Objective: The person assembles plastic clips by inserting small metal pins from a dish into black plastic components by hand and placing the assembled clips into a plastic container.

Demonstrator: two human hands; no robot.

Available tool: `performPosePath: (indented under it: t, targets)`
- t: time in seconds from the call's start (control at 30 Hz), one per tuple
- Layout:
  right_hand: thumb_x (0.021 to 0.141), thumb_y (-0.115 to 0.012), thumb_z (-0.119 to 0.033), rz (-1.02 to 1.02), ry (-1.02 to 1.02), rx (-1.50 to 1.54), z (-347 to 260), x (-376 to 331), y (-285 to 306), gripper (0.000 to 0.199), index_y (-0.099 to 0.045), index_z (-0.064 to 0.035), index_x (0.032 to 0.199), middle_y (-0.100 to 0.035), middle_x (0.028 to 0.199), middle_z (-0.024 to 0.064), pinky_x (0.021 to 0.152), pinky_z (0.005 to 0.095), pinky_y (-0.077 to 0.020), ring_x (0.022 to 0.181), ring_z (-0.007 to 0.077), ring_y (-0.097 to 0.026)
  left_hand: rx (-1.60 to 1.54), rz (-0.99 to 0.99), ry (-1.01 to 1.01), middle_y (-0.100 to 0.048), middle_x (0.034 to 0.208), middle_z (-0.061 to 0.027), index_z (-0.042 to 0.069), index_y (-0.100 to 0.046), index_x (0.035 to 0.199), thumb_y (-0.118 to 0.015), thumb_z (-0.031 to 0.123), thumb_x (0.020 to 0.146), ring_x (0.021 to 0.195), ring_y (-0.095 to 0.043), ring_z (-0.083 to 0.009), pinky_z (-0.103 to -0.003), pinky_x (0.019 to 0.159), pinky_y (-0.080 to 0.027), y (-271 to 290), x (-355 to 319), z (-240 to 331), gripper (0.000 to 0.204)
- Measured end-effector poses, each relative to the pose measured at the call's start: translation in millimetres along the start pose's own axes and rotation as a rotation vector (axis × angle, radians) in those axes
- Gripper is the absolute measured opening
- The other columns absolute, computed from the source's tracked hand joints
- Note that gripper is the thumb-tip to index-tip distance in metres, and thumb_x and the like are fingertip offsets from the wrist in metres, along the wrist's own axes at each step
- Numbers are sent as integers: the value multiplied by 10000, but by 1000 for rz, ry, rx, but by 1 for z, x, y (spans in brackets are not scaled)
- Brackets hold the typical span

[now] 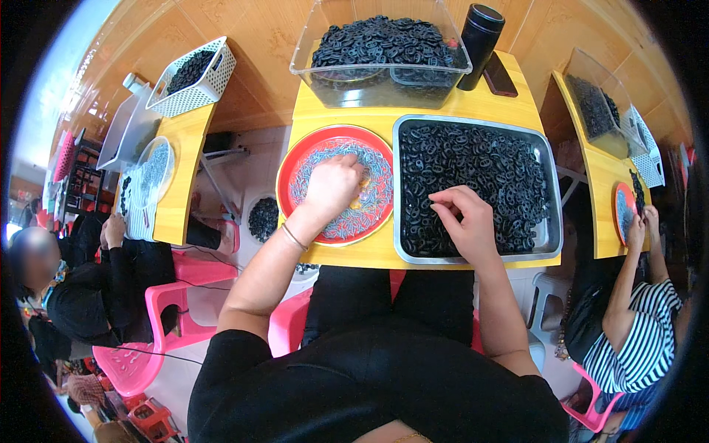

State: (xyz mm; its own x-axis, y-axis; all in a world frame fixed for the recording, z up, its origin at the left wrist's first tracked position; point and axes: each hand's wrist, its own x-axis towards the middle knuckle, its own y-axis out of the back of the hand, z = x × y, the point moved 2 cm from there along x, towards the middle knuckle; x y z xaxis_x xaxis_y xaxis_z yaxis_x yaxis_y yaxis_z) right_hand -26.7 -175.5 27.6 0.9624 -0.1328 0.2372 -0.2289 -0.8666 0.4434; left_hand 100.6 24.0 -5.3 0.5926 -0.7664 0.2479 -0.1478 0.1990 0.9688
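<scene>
Silvery metal slivers [377, 171] lie in the round red tray [332, 133] beneath the left hand [334, 183], its curled fingertips hidden; the right hand [468, 220] brings thumb and forefinger close together over black looped pieces [480, 159], grip unclear. Light, single-piece pinches should work best.

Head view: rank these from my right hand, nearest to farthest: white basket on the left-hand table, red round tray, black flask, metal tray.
From the right hand:
1. Metal tray, directly below it.
2. Red round tray, just to its left.
3. Black flask, at the table's far side.
4. White basket, far left, on another table.
</scene>
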Motion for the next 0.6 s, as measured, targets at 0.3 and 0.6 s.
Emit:
performPosePath:
  t: [0.3, 0.6]
  targets:
    - [711, -591, -81, -205, 150, -589, 8, 8, -7, 70, -604, -80, 780, -586, 780, 50, 657, 344, -471, 782, 225, -564, -928, 58, 468, -540, 591, -42, 12, -508, 666, -603, -17, 673, 564, -539, -92, -220, 519, -437, 7, -28, 6, 100]
    - [691, -577, -102, -263, 196, -764, 11, 16, -19, 94, -611, -105, 778, -585, 751, 37, 632, 334, -485, 767, 214, -573, -1655, 93, 468, -580, 752, 5, 24, -541, 817, -590, -46, 762, 687, -539, -36, -159, 645, -441, 1, -38, 24, 102]
